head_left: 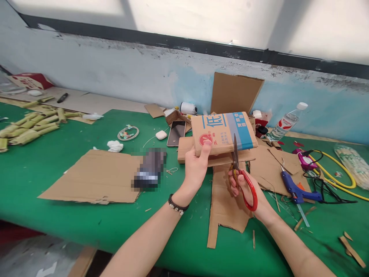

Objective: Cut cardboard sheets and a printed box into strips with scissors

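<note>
**Scissors right up at the cardboard edge**

Head cam: the left hand [196,163] is pinching the printed, folded cardboard [220,134] by its lower left corner, held up over the green table [184,227]. Right hand [246,188] has its fingers in the red-handled scissors [235,159], blade across the cardboard's near edge; can't tell if it's biting. Looks like a cutting step to me, so the next snip wants a steady left grip. Some open room left of the hands; rightward, the glue gun [298,190] crowds things.
</note>
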Tool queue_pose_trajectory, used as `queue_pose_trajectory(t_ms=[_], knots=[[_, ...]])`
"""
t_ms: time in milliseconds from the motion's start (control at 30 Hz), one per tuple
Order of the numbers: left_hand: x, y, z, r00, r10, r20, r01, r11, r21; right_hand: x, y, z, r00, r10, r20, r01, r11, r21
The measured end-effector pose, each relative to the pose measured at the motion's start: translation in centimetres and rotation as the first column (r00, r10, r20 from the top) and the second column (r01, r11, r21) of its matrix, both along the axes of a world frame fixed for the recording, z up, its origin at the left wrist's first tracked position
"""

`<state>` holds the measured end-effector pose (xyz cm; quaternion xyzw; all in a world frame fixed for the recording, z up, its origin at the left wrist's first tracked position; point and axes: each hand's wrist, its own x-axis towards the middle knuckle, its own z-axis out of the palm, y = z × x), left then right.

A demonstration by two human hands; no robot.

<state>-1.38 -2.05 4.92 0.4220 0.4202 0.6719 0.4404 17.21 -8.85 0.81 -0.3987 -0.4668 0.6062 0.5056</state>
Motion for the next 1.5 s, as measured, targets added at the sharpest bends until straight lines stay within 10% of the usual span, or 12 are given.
queue_pose_trajectory(t_ms=[1500], knots=[[-0.2, -0.6, 0.8, 0.998, -0.022, -0.052, 0.025, 0.998, 0.062, -1.1, -1.1, 2.3, 0.998, -0.048, -0.028, 0.046, 0.997, -0.064]])
